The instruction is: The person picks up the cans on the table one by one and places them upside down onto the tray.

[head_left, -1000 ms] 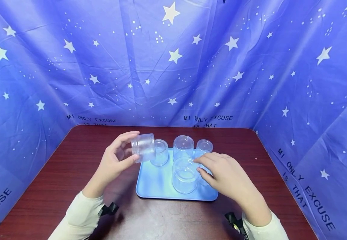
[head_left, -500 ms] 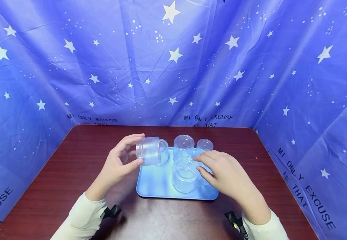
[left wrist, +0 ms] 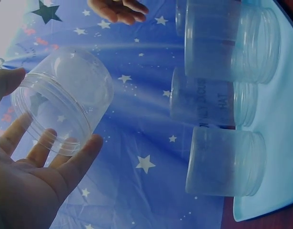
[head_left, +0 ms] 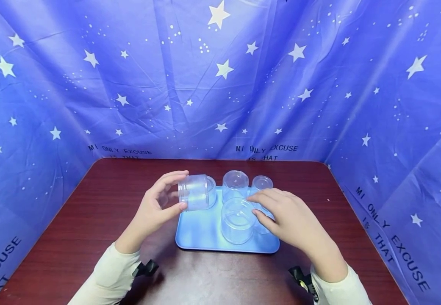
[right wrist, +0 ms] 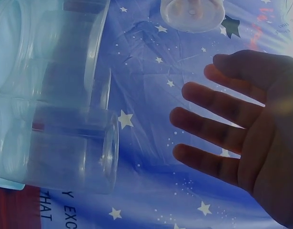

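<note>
My left hand [head_left: 149,214] holds a clear plastic jar [head_left: 194,192] on its side above the tray's left part. The thumb and fingers grip around its threaded mouth, and its base points right. In the left wrist view this jar [left wrist: 72,90] looks empty. Several more clear jars stand mouth-down on the blue tray [head_left: 197,241], among them a wide front jar [head_left: 237,226] and a back jar [head_left: 235,182]. Another back jar [head_left: 212,192] is partly hidden behind the held one. My right hand [head_left: 296,218] hovers over the tray's right side with relaxed fingers, holding nothing, and partly covers a jar [head_left: 261,228].
The tray lies on a dark red wooden table [head_left: 79,220]. A blue star-patterned cloth [head_left: 220,84] hangs behind the table and along both sides. A small back-right jar [head_left: 262,183] stands just beyond my right hand.
My left hand has moved a little to the right with the jar, which now overlaps the back-left jar more in the head view. My right hand has hardly moved.
</note>
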A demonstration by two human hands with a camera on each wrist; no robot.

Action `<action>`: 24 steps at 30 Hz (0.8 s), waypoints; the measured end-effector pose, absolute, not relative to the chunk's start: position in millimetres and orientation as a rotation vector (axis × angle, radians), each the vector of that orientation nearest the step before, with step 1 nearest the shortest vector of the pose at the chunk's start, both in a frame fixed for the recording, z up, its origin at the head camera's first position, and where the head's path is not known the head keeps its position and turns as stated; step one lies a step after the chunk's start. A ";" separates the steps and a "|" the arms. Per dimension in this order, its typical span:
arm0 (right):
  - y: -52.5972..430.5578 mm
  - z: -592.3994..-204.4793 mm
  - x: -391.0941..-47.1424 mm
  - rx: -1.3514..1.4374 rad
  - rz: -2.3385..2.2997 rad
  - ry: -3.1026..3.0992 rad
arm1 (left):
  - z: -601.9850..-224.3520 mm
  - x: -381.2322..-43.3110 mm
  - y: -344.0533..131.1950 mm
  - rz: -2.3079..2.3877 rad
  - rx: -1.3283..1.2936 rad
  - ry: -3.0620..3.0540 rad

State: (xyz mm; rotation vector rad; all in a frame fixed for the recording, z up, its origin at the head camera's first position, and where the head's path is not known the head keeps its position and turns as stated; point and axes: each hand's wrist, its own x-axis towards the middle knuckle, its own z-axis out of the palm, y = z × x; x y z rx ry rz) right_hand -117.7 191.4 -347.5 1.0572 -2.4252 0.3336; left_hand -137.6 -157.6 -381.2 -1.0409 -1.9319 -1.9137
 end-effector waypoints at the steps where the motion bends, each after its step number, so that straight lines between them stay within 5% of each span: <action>1: 191.6 -347.6 -118.0 1.063 0.337 -2.419 | -381.2 -137.5 -157.2 -1.915 -1.039 -1.932; 24: 186.3 -351.6 -120.8 1.038 0.561 -2.407 | -384.0 -133.6 -148.7 -1.943 -1.035 -1.945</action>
